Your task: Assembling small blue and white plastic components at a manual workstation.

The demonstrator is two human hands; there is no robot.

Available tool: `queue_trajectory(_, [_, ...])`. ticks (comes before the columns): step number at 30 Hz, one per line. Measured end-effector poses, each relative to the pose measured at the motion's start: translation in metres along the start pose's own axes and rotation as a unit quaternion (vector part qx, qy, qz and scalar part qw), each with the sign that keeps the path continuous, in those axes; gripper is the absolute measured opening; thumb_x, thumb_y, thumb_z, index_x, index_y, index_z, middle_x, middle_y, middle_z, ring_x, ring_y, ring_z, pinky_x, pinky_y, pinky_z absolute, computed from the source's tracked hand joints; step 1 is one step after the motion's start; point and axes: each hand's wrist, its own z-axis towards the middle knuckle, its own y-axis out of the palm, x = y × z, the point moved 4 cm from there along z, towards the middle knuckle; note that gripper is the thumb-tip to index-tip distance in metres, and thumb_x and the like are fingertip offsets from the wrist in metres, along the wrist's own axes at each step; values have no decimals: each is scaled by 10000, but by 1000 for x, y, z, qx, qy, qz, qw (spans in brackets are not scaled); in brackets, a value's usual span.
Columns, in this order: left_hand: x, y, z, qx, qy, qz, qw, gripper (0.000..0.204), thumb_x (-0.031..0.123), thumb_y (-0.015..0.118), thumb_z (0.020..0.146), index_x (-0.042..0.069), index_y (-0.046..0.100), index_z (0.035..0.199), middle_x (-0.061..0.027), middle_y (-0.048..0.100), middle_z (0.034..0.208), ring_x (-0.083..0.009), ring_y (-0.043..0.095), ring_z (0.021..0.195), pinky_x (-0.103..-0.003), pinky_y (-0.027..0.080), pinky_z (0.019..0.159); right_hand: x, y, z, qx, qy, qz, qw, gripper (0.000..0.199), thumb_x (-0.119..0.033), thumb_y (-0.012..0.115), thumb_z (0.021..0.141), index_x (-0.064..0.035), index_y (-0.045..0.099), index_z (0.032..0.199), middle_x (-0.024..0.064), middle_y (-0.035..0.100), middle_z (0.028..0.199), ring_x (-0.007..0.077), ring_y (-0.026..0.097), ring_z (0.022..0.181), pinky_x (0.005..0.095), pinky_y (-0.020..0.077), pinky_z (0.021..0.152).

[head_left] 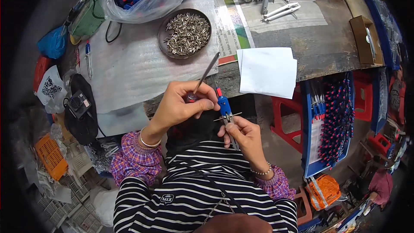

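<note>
The left hand (pixel 179 105) pinches a thin metal screwdriver (pixel 206 73), its handle hidden in the fingers. Just right of it, the right hand (pixel 243 136) grips a blue-headed compass (pixel 225 108), whose legs are partly covered. Beyond the compass, a dish of small screws (pixel 186 33) and white paper (pixel 268 71) lie on the tabletop (pixel 327 47).

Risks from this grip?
1. The right hand pinches the compass by its thin legs only; tool pressure could twist it loose.
2. The left hand holds the screwdriver close to the right fingers; a slip might jab them.
3. The white paper overhangs the table edge and may slide off.
</note>
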Motion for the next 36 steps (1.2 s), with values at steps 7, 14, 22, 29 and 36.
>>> queue_trajectory(7, [3,3,0,18,98,157,983,85,-10,677,727,5,651,806,1,584,712,-36,462,569,-194,339,495,-2,3,-2,4,-18,-5,1000,155,-89,519,911,54,581,905,70,626,771,61,534,582,202,469,515])
queue_trajectory(14, [6,10,0,45,159,206,965,123,-50,693,659,-7,653,768,-20,555,741,-57,464,595,-201,326,505,-3,5,-3,7,-31,-26,999,157,-85,515,909,48,588,870,54,623,736,55,533,576,195,462,515])
queue_trajectory(22, [5,14,-2,57,176,224,957,145,-71,690,633,-3,659,757,-39,572,748,-76,485,590,-206,338,507,1,3,-6,-15,-23,-19,999,179,-109,505,923,58,566,943,86,619,804,70,531,594,203,464,526])
queue_trajectory(29, [4,16,-2,55,164,231,957,135,-68,696,623,-3,655,734,-45,580,749,-89,504,613,-211,356,526,-7,3,-10,8,-57,-108,992,177,-89,499,917,58,595,890,59,613,727,58,526,562,195,455,510])
queue_trajectory(36, [8,21,1,51,172,222,958,122,-49,703,643,-2,652,744,-40,581,748,-82,506,624,-204,352,527,-9,-1,-10,7,-79,-144,986,187,-81,504,911,52,614,837,29,595,666,45,517,537,186,442,491])
